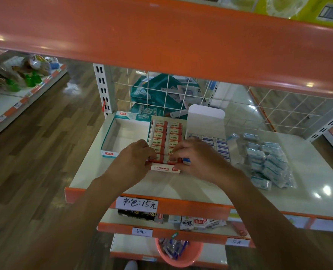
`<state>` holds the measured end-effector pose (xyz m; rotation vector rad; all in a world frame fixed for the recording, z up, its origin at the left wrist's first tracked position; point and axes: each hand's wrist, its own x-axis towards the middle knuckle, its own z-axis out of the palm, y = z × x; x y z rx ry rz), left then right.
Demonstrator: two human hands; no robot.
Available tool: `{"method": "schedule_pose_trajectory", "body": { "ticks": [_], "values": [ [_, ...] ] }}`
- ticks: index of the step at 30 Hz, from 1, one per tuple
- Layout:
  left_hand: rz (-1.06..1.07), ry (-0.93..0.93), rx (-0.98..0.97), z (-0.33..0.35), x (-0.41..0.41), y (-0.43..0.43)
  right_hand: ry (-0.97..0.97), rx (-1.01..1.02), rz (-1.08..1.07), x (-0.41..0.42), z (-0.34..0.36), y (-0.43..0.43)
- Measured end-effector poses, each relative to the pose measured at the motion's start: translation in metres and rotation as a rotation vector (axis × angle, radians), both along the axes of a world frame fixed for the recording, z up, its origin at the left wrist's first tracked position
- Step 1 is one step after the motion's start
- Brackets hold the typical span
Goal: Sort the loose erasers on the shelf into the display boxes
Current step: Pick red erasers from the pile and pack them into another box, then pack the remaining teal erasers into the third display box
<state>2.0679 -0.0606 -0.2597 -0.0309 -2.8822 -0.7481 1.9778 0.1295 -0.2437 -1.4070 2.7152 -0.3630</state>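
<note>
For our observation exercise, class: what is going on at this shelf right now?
A person's left hand and right hand meet at the near end of the red box, nearly full of 2B erasers; their grip is unclear. One loose red eraser lies just before it. The teal box beside it is empty; wrapped blue erasers lie loose on the right.

Bare forearms end in the left hand (134, 159) and right hand (199, 159); a pale shoe toe (131, 265) shows.

Dim, soft picture; ceiling-light glare on the shelf (317, 184); edges bend and blur.
</note>
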Motion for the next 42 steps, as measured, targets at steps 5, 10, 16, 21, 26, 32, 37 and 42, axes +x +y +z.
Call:
{"method": "schedule_pose_trajectory", "body": {
  "ticks": [5, 10, 16, 21, 26, 32, 37, 42],
  "values": [
    [-0.019, 0.043, -0.005, -0.002, 0.000, 0.003, 0.032, -0.001, 0.020, -0.003, -0.002, 0.001],
    [-0.059, 0.108, -0.080, -0.003, -0.001, 0.003, 0.013, -0.026, -0.005, -0.002, -0.005, 0.002],
    [-0.011, 0.148, -0.119, 0.011, -0.016, 0.026, 0.063, -0.154, -0.140, -0.001, -0.005, 0.018],
    [-0.057, 0.138, -0.166, 0.023, -0.036, 0.072, 0.120, -0.201, -0.285, -0.006, -0.003, 0.064],
    [-0.160, 0.137, -0.179, 0.027, -0.055, 0.129, 0.086, -0.167, -0.438, -0.010, -0.004, 0.116],
    [-0.249, 0.086, -0.174, 0.024, -0.075, 0.184, 0.050, -0.144, -0.533, -0.011, -0.004, 0.168],
    [-0.299, 0.039, -0.241, 0.017, -0.083, 0.220, 0.072, -0.137, -0.552, -0.015, -0.015, 0.207],
    [-0.372, -0.027, -0.322, 0.008, -0.088, 0.243, 0.084, -0.069, -0.558, -0.022, -0.031, 0.235]
  ]
}}
